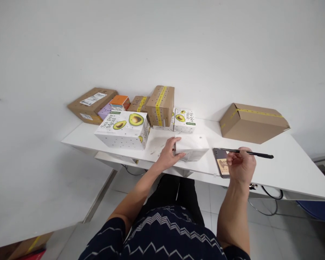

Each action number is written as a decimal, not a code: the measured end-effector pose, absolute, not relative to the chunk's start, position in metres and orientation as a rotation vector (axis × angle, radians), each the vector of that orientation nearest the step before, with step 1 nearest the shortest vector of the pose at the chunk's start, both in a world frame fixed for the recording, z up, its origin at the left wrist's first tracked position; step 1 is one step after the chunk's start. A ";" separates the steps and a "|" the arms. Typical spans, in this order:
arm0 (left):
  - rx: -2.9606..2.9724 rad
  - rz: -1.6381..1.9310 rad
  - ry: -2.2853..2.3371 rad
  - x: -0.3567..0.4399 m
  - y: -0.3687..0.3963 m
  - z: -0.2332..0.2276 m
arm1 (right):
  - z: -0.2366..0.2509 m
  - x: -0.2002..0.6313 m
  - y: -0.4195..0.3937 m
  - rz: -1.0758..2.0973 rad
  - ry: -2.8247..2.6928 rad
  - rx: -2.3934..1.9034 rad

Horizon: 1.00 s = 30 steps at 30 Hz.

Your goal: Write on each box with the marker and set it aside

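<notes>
Near the front edge of the white table (284, 166), head view: a white box (191, 146) lies immediately right of the left hand (168, 155), its long axis running roughly left to right. The left hand, nearer, is half open, thumb and fingers parted to grasp the box's left end. Apart to the right, the right hand (242, 167) is closed around a black pen (262, 155), above a phone (221, 164).

Box (192, 143) left of phone (220, 159), on table (287, 168)

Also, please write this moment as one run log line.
left hand: holds left end of white box | right hand: holds black pen | brown box: on table
</notes>
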State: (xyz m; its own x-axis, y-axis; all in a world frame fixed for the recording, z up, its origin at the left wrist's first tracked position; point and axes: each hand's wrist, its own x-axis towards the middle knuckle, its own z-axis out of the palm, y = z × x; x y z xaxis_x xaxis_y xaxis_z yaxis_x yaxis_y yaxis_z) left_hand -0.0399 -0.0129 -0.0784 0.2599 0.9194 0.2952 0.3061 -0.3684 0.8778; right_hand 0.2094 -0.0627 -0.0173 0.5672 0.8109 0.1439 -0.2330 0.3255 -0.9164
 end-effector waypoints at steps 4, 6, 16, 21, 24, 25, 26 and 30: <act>1.947 1.137 1.214 -0.035 -0.016 -0.077 | 0.002 0.186 -0.052 0.793 -0.869 -0.902; 2.062 1.268 1.257 -0.031 -0.018 -0.075 | 0.006 0.174 -0.044 0.799 -0.956 -0.925; 2.547 1.598 1.074 -0.003 -0.024 -0.073 | -0.001 0.146 0.005 0.744 -1.236 -1.110; 2.627 1.504 1.199 0.005 -0.022 -0.076 | -0.011 0.148 0.015 0.789 -1.210 -1.238; 2.700 1.472 1.245 0.005 -0.021 -0.078 | -0.013 0.149 0.012 0.596 -1.322 -1.356; 2.710 1.454 1.257 0.005 -0.021 -0.079 | -0.013 0.149 0.010 0.501 -1.377 -1.397; 2.713 1.435 1.268 0.006 -0.021 -0.080 | -0.013 0.149 0.008 0.418 -1.430 -1.428; 2.672 1.431 1.281 0.008 -0.019 -0.083 | -0.014 0.148 0.004 0.341 -1.530 -1.417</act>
